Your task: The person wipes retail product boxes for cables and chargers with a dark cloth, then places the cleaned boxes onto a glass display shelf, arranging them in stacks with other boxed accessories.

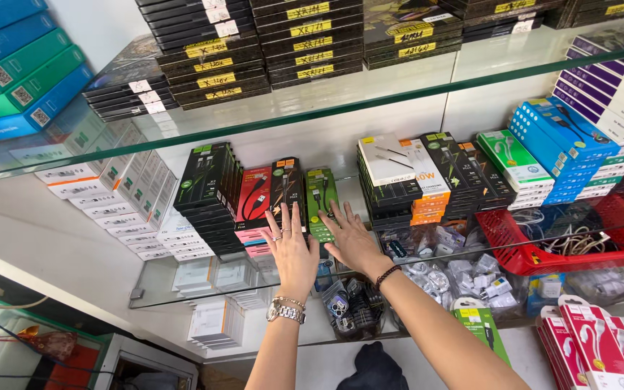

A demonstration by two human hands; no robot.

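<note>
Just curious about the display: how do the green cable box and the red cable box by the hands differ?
The green box is narrower and lies under the right hand; the red box is wider and sits left of the left hand, untouched. Both stand upright on the glass shelf and show a cable on the front.

Upper left boxes (16,65): blue and green, stacked in bands.
Top shelf boxes (254,58): black with yellow labels.
Centre boxes by the hands: black and green box (204,177), red box (256,193), black and orange box (287,189), green box (321,191).
Basket (536,253), right: red, open mesh pattern.
Right stack (561,148): blue (white and purple boxes above it).
Lower right packs (597,343): red and white.
Left hand (290,249): silver watch at the wrist.
Right hand (352,238): dark beaded band.
</note>
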